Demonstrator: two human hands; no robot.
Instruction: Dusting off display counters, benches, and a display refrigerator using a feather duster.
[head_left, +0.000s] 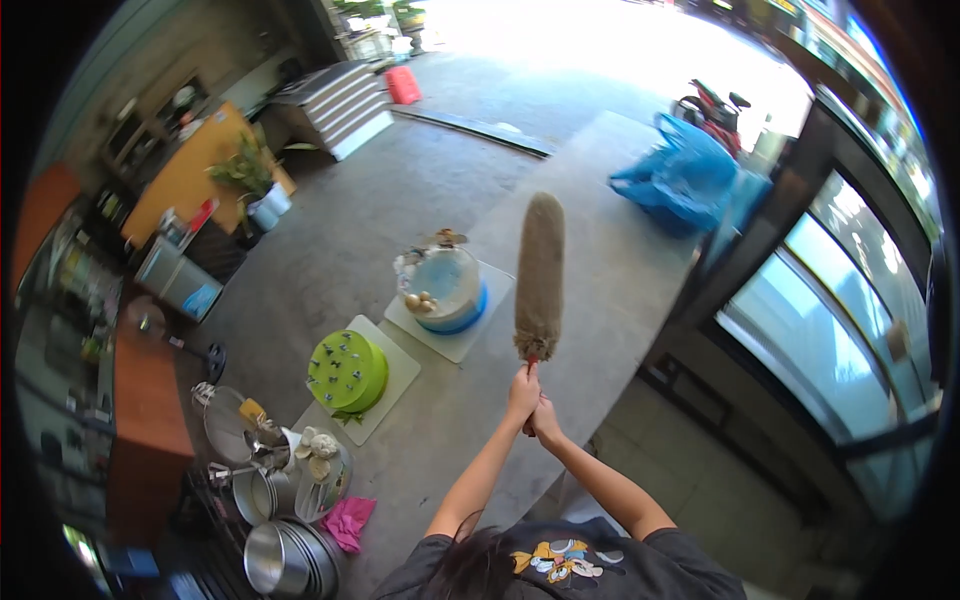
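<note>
Ahead of me a grey-brown fluffy duster (541, 270) points away over the table, its head upright in the picture. My left hand (525, 391) grips its handle just below the fluffy head, where a bit of red shows. Below it, my right hand (545, 418) is closed round the lower handle, and the two hands touch. To the left of the duster sits a blue and white cake (442, 281) with shell-like and pearl-like decorations on a white board (459, 346). Nearer me is a lime-green cake (349, 369) with small dark decorations on another white board (397, 369).
A blue plastic bag (686, 176) rests at the table's far right. Metal bowls (277, 559), a container of tools (322, 480) and a pink cloth (349, 523) crowd the near left. A glass-fronted cabinet (817, 300) stands on the right. A potted plant (251, 176) stands left.
</note>
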